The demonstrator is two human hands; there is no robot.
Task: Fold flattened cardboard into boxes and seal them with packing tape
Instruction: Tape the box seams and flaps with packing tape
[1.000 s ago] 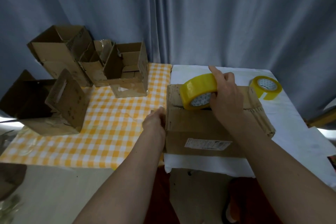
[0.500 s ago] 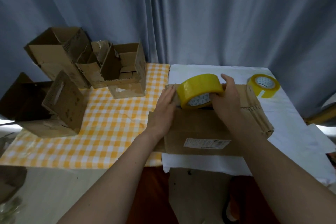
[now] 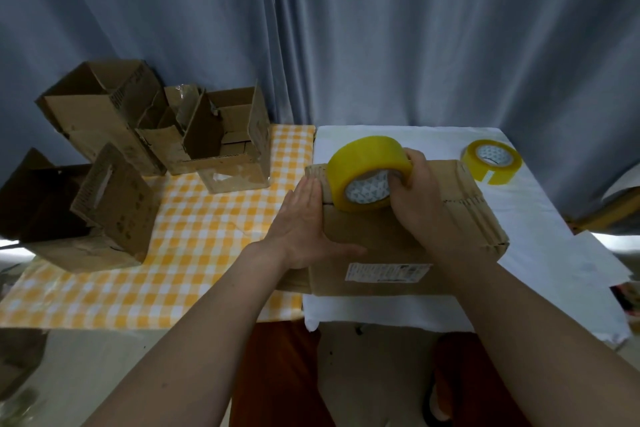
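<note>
A closed cardboard box with a white label on its near side sits on the white-covered table. My right hand grips a yellow roll of packing tape that stands on the box top, close to its left end, with my thumb in the core. Flat against the box's left end lies my left hand, fingers straight, its thumb on the box top. A second yellow tape roll lies on the white cloth beyond the box's right end.
Several open cardboard boxes stand on the yellow checked cloth at the left, one large one near the front left. Blue curtains hang right behind the tables. White paper lies at the right edge.
My left hand rose from the box's lower left corner and spread flat against the left end. The tape roll in my right hand shifted left along the box top.
</note>
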